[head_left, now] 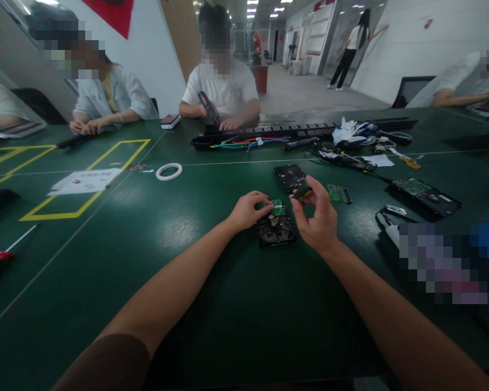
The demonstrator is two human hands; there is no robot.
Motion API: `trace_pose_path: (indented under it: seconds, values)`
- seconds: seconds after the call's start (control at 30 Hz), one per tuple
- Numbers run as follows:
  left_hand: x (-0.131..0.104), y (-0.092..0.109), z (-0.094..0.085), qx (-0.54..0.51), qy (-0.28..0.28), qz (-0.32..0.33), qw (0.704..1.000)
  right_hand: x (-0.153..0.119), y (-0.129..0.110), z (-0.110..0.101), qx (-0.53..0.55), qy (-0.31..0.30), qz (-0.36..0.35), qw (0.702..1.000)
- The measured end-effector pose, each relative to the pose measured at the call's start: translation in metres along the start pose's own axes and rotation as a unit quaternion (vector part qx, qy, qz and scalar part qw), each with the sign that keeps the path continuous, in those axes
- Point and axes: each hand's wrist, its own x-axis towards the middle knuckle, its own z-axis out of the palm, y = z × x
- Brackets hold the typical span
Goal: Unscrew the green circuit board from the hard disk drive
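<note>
A black hard drive (275,231) lies on the green table in front of me, with a small green circuit board (278,207) at its far end. Curled over the drive's far left edge, my left hand (249,210) grips it there, its fingertips beside the board. My right hand (320,217) is closed around the dark green and yellow handle of a screwdriver (302,191), raised just right of the drive. The screwdriver's shaft cannot be made out. Just beyond lies a second black drive (289,177), partly behind my right fingers. A loose circuit board (339,194) rests right of that hand.
Another drive (426,196) with a cable lies at right. A long black power strip (269,132), wires and white gloves (352,130) span the far side. At left are a tape roll (169,172), paper (85,181) and a red-handled screwdriver (0,262). People sit across the table.
</note>
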Motion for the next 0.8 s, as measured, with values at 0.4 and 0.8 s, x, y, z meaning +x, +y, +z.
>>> trace_pose_path:
  seconds: [0.4,0.8]
  values:
    - [0.0000,0.0008,-0.0002,0.001,0.003,0.005,1.000,0.0024,-0.0004,-0.0022,-0.063,0.017,-0.028,0.998]
    - [0.0003,0.0007,0.0000,-0.005,-0.002,-0.006,1.000,0.0001,-0.0014,0.0014,-0.006,-0.017,0.010,1.000]
